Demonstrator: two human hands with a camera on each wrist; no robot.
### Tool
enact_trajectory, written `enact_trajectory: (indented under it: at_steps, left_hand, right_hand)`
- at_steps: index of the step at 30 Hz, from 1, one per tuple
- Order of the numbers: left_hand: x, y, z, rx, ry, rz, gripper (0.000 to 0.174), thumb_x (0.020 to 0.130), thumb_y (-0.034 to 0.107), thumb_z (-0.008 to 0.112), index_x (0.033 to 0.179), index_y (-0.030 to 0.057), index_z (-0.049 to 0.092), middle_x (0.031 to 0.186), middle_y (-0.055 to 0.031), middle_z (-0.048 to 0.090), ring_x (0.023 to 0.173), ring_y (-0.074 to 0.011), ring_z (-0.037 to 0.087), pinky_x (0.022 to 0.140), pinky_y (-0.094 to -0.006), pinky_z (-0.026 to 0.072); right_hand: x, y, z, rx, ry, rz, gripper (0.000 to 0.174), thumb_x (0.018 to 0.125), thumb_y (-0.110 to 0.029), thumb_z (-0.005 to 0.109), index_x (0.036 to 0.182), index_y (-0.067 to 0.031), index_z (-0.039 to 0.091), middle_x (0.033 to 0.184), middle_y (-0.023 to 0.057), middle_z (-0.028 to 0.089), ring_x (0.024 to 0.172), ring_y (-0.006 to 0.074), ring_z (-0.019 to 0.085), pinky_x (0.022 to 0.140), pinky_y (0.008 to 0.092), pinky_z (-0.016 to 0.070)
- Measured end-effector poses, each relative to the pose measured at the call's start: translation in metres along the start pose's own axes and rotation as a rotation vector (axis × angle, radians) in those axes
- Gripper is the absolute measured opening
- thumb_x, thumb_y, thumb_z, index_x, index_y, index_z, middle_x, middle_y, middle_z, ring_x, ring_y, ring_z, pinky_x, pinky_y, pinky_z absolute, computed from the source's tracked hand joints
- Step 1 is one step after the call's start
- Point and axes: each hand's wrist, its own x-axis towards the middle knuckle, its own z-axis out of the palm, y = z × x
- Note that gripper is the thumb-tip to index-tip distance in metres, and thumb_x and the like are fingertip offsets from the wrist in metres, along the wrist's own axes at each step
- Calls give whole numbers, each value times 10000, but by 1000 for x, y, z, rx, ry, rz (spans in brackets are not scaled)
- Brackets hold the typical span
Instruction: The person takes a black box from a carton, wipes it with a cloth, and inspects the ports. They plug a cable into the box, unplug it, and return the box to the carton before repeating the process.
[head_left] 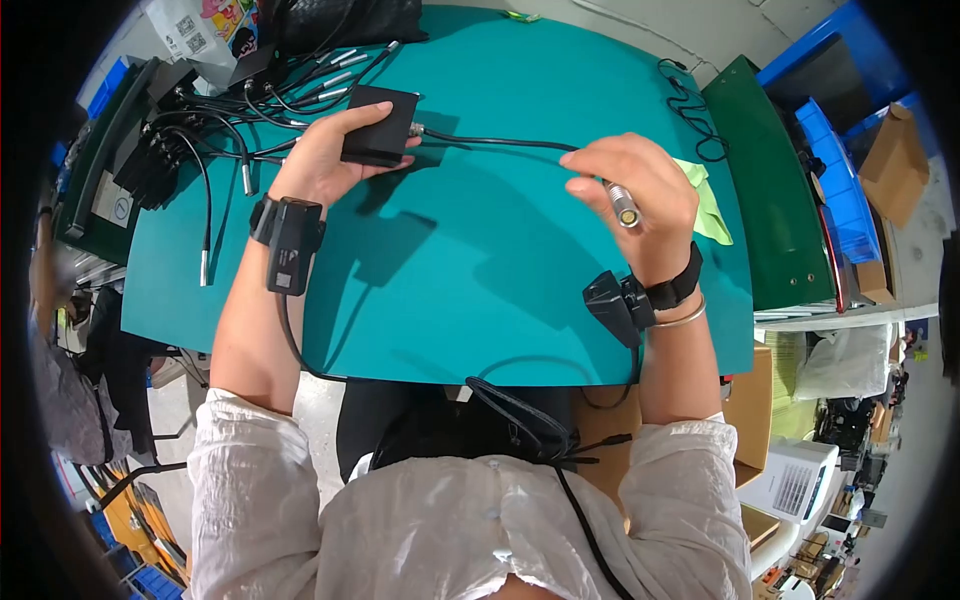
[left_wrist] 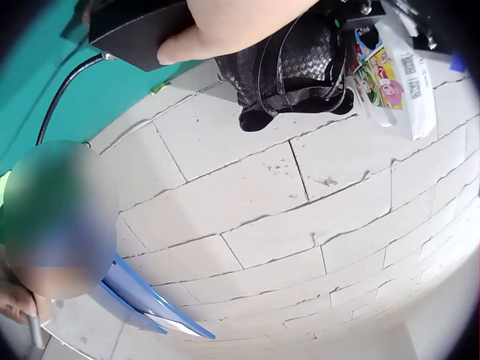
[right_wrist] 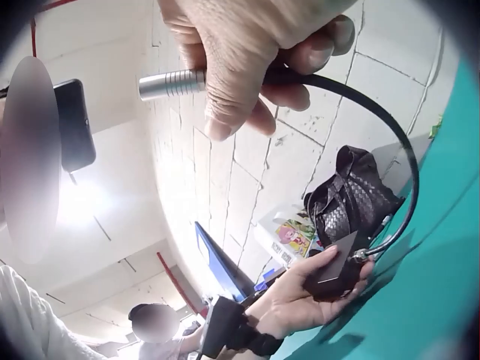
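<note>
The left hand point(head_left: 325, 155) grips a flat black box point(head_left: 385, 125) above the teal table point(head_left: 450, 290), thumb on its top face and fingers beneath. From a metal fitting on the box's right side, a black cable point(head_left: 500, 142) runs across to the right hand point(head_left: 640, 190). That hand pinches the cable close to its silver cylindrical connector point(head_left: 622, 205), whose end faces the person. In the right wrist view the ribbed connector point(right_wrist: 172, 85) sticks out past the thumb, and the cable point(right_wrist: 405, 142) curves down to the box point(right_wrist: 337, 270).
Black cables with silver connectors point(head_left: 247, 178) lie bundled at the back left beside a dark bag point(head_left: 385, 20). A thin coiled cable point(head_left: 690, 105) and a yellow-green cloth point(head_left: 708, 205) lie at the right. Beyond the right edge stand a green case point(head_left: 770, 190) and blue bins point(head_left: 840, 180).
</note>
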Motion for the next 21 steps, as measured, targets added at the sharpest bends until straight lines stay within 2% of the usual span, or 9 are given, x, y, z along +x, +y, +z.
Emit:
enact_trajectory:
  at_steps: [4, 12, 14, 16, 18, 19, 21]
  left_hand:
    - [3, -5, -2, 9, 19, -15, 425, 889, 166, 619, 1207, -86, 495, 1054, -229, 621, 965, -317, 642, 769, -395, 570]
    - [3, -5, -2, 33, 7, -12, 431, 885, 164, 623, 1208, -90, 492, 1067, -227, 615, 946, -300, 642, 807, -377, 555]
    - [5, -6, -5, -2, 9, -13, 425, 883, 169, 632, 1209, -72, 506, 1078, -202, 620, 966, -286, 635, 839, -379, 539]
    - [8, -8, -6, -9, 14, 33, 420, 881, 174, 638, 1212, -55, 516, 1088, -184, 621, 979, -272, 631, 860, -377, 527]
    - [5, -3, -4, -6, 1, 100, 399, 869, 167, 660, 1212, -2, 548, 1115, -137, 625, 1014, -231, 622, 907, -372, 493]
    - [1, 0, -2, 16, -56, 125, 395, 862, 151, 667, 1209, 2, 551, 1114, -132, 629, 1020, -226, 621, 914, -370, 486]
    - [-6, 6, 1, 72, -180, 205, 397, 843, 116, 684, 1203, 6, 556, 1110, -122, 638, 1037, -221, 618, 930, -369, 472]
  right_hand:
    - [-2, -2, 2, 23, 1, -76, 239, 639, -94, 810, 828, -60, 667, 717, 61, 618, 658, 233, 612, 559, 309, 482]
    - [-2, -5, 1, 19, -25, -49, 230, 643, -81, 801, 830, -58, 668, 706, 51, 605, 640, 219, 600, 547, 308, 469]
    - [-1, -6, 0, 24, -32, -38, 211, 657, -76, 792, 826, -58, 668, 711, 54, 609, 642, 227, 600, 560, 315, 473]
    - [1, -4, -2, 5, 1, -36, 164, 713, -66, 755, 848, -56, 664, 757, 59, 634, 688, 234, 607, 609, 320, 477]
    - [-1, -4, -4, 4, 118, 94, 115, 795, -52, 684, 906, -43, 655, 838, 76, 658, 753, 230, 614, 668, 310, 474]
    - [-4, -1, -5, 96, 209, 231, 96, 872, -72, 608, 946, -25, 645, 931, 85, 663, 779, 179, 591, 686, 271, 462]
    - [-3, 9, -4, 328, 430, 289, 233, 983, -149, 466, 1099, 23, 571, 1036, 111, 640, 748, 122, 522, 658, 247, 446]
